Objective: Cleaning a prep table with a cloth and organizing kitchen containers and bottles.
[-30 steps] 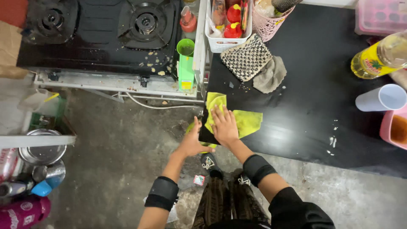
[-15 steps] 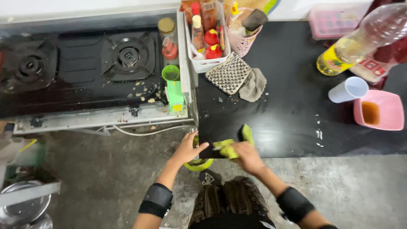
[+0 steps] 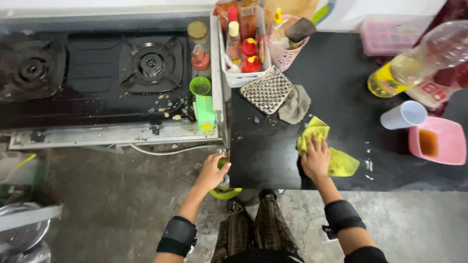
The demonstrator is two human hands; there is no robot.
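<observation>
The right hand [image 3: 316, 157] presses flat on the yellow cloth [image 3: 325, 152] near the bench's [image 3: 273, 156] front edge. The left hand [image 3: 212, 171] grips a small container [image 3: 224, 181] below it; crumbs [image 3: 368, 164] could miss it and hit the floor [image 3: 122, 195].

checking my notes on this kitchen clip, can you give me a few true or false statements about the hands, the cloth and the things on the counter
1. The right hand lies flat on a yellow-green cloth on the black counter. True.
2. The left hand rests on the stove burner. False: it is down at the counter's front edge, on a small container whose details are hard to tell.
3. The pink tub holds a brownish liquid. True.
4. The white cup stands upright. False: it lies on its side.
5. The green cup sits beside the stove. True.
</observation>
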